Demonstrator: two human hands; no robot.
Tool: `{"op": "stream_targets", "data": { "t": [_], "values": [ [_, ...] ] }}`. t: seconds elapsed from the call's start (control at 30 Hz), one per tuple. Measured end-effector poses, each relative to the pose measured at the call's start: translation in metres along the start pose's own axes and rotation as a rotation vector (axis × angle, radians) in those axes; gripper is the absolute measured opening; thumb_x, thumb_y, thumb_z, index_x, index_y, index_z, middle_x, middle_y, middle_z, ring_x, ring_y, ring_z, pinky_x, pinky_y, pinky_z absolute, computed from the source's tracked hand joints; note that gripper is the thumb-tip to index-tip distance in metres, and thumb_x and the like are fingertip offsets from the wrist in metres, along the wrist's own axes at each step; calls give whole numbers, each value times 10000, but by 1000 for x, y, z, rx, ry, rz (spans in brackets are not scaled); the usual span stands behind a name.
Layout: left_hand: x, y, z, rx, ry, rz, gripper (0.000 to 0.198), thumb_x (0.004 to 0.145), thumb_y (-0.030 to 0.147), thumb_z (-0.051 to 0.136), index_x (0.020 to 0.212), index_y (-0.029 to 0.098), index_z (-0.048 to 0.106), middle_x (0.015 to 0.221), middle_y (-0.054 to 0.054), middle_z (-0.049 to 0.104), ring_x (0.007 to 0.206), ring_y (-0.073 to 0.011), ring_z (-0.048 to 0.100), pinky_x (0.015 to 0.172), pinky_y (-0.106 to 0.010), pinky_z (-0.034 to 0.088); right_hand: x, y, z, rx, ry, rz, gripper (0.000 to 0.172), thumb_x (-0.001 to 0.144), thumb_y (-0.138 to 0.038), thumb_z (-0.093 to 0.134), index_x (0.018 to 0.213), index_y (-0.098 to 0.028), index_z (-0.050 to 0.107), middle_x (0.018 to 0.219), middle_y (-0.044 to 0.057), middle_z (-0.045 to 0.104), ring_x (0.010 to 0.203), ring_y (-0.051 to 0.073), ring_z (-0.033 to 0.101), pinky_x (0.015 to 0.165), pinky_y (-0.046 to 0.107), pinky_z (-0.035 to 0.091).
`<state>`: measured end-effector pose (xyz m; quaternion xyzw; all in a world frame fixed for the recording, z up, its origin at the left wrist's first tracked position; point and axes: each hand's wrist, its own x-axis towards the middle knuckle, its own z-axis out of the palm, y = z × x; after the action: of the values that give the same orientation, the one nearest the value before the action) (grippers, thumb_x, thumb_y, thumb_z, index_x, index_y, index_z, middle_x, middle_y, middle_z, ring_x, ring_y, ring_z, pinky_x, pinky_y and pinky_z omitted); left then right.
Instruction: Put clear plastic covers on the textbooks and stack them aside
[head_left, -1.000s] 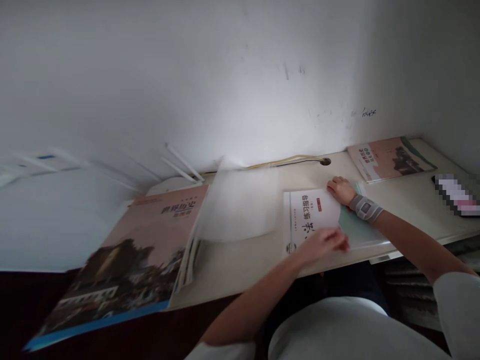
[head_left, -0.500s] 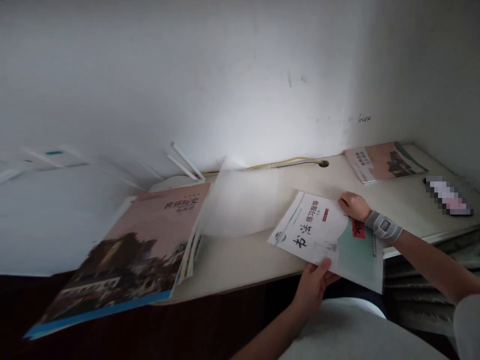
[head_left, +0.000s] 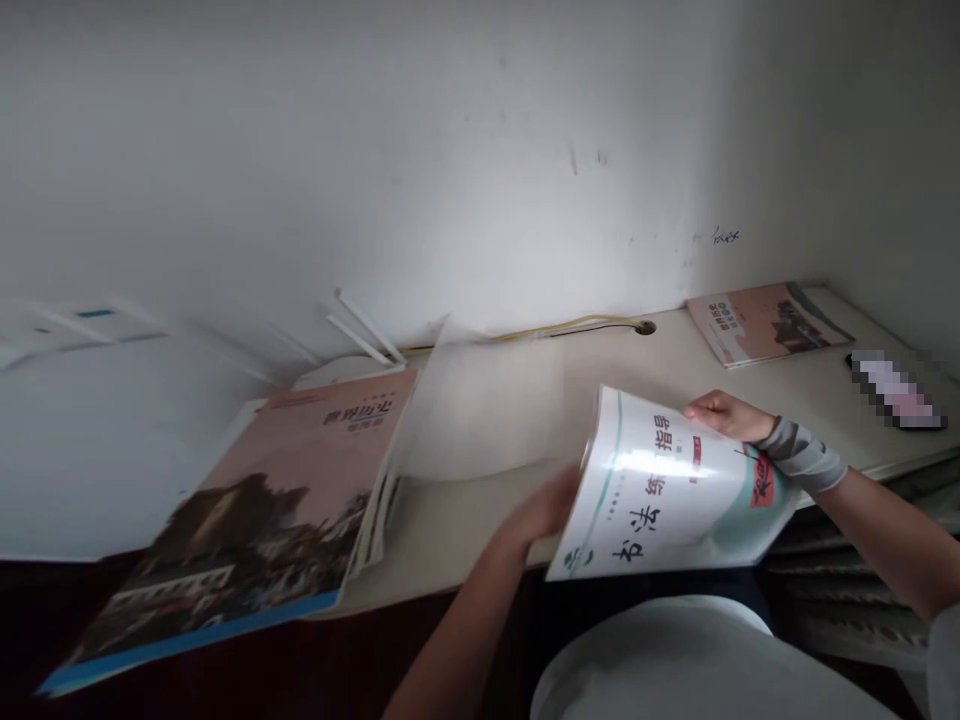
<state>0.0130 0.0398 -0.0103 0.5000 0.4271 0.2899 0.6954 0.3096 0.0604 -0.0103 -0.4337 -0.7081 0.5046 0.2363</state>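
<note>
A calligraphy workbook with a white and green glossy cover is held tilted and curved over the desk's front edge. My right hand, with a grey band at the wrist, is closed on its upper edge. My left hand reaches behind the workbook's left side, its fingers hidden by the cover. Left of it on the desk lies a sheer, whitish sheet, perhaps clear plastic.
A pink history textbook tops a pile at the left, overhanging the desk's edge. Another pink book lies at the back right, near a phone. Yellow and black cables run along the wall to a hole. White rods stand behind the pile.
The workbook has gone from nearly flat to tilted up and bent. My left hand has moved from its lower edge to behind its left side. My right hand has shifted slightly right.
</note>
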Motion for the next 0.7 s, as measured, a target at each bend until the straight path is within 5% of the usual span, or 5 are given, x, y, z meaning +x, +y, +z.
{"op": "stream_targets", "data": {
  "t": [0.17, 0.37, 0.5, 0.6, 0.7],
  "values": [
    [13, 12, -7, 61, 81, 202, 788, 767, 537, 552, 1428, 278, 211, 1116, -94, 621, 944, -209, 611, 825, -362, 477, 3, -15, -12, -81, -5, -25, 477, 825, -573, 446, 556, -185, 375, 506, -72, 291, 465, 54, 273, 434, 211, 226],
    [23, 29, 27, 237, 81, 384, 619, 690, 319, 692, 1274, 266, 494, 1327, -43, 494, 1150, -246, 503, 909, -304, 442, 3, -34, -26, -123, -18, -30, 460, 840, -546, 433, 575, -172, 472, 499, -53, 401, 460, 66, 345, 442, 216, 301],
    [40, 45, 40, 134, 48, 331, 591, 671, 265, 686, 1239, 242, 524, 1223, -55, 571, 1028, -231, 575, 820, -302, 486, -33, -36, -69, -105, 28, 7, 307, 781, -452, 569, 874, -166, 631, 760, 28, 625, 660, 122, 529, 602, 251, 429],
    [62, 53, 47, 15, 90, 305, 642, 628, 224, 695, 1243, 212, 510, 1242, -72, 553, 955, -220, 601, 769, -301, 504, -78, -14, -115, 8, 172, 98, 415, 672, -372, 684, 1035, -181, 620, 862, 50, 661, 693, 148, 570, 624, 277, 449],
    [97, 55, 55, -72, 105, 302, 666, 607, 209, 691, 1243, 194, 496, 1213, -78, 568, 883, -200, 614, 746, -307, 513, -112, 24, -146, 263, 560, 48, 382, 672, -344, 662, 1027, -212, 613, 772, 26, 654, 567, 125, 549, 525, 265, 415]
  ]
}}
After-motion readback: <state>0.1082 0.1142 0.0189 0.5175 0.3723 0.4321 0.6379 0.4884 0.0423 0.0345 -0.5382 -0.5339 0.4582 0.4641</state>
